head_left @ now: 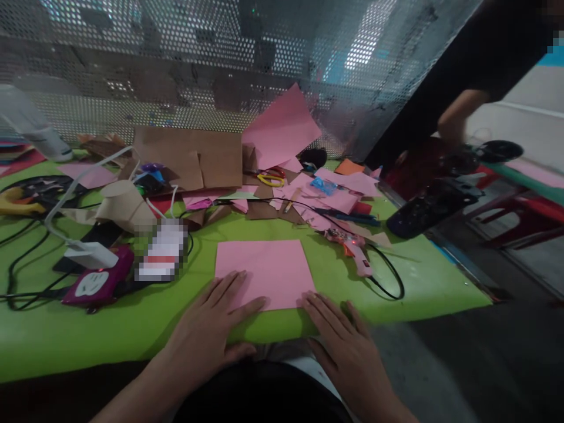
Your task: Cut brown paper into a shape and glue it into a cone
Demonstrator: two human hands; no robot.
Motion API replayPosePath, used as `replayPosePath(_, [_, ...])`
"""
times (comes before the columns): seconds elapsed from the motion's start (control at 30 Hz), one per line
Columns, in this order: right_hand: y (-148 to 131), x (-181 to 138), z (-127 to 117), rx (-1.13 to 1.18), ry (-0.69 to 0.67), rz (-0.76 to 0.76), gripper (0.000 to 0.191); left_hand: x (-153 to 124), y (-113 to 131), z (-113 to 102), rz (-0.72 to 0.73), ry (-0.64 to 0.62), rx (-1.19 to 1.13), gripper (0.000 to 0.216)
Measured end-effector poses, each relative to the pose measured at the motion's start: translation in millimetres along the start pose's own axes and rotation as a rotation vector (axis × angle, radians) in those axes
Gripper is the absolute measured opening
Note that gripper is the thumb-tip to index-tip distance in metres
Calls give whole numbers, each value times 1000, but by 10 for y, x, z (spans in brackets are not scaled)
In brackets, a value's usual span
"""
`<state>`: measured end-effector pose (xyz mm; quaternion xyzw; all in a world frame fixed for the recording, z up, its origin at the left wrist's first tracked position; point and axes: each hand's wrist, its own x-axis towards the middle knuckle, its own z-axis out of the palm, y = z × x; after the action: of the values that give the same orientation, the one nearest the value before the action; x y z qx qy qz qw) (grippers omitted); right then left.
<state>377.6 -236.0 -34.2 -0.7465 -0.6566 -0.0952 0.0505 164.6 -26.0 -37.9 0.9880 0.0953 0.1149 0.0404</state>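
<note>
A pink sheet of paper (267, 270) lies flat on the green tabletop (198, 329), near its front edge. My left hand (215, 317) rests over the sheet's lower left corner, fingers stretched out flat and thumb apart. At the lower right corner, the fingertips of my right hand (337, 329) touch the paper, with its fingers extended. Neither hand grips anything. To the right of the sheet lies a pink glue gun (359, 255) with a small red light and a black cord.
Behind the sheet are pink paper scraps (348, 202), yellow-handled scissors (271, 178) and a cardboard box (189, 158). On the left are a phone (163, 249), a purple power strip (99, 282) with cables and a bottle (35, 126). A person's hand (453, 123) shows at right.
</note>
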Motion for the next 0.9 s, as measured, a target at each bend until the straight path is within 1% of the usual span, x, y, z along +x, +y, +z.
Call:
replayPosePath(0.13, [17, 11, 11, 7, 9, -17, 61, -207, -22, -39, -48, -2, 93, 75])
replayPosePath(0.27, [12, 39, 40, 33, 29, -11, 58, -456, -23, -137, -114, 7, 133, 65])
replayPosePath(0.37, [14, 69, 36, 59, 53, -5, 56, -531, 36, -192, -165, 62, 137, 57])
replayPosePath(0.47, [6, 128, -5, 67, 85, 14, 54, -441, 150, -180, -171, 133, 127, 57])
replayPosePath(0.57, [-43, 215, -31, 40, 118, -14, 55, -253, 261, -75, -62, 172, 148, 66])
replayPosePath(0.67, [-141, 320, 26, -16, 178, -148, 60, -96, 307, 98, 25, 224, 183, 66])
replayPosePath(0.77, [-207, 405, 149, -67, 238, -326, 55, -41, 287, 249, 35, 315, 216, 65])
replayPosePath(0.83, [-169, 422, 218, -90, 252, -389, 58, -56, 246, 301, 41, 359, 239, 62])
replayPosePath(0.9, [-53, 400, 251, -95, 250, -410, 59, -98, 194, 320, 57, 369, 258, 58])
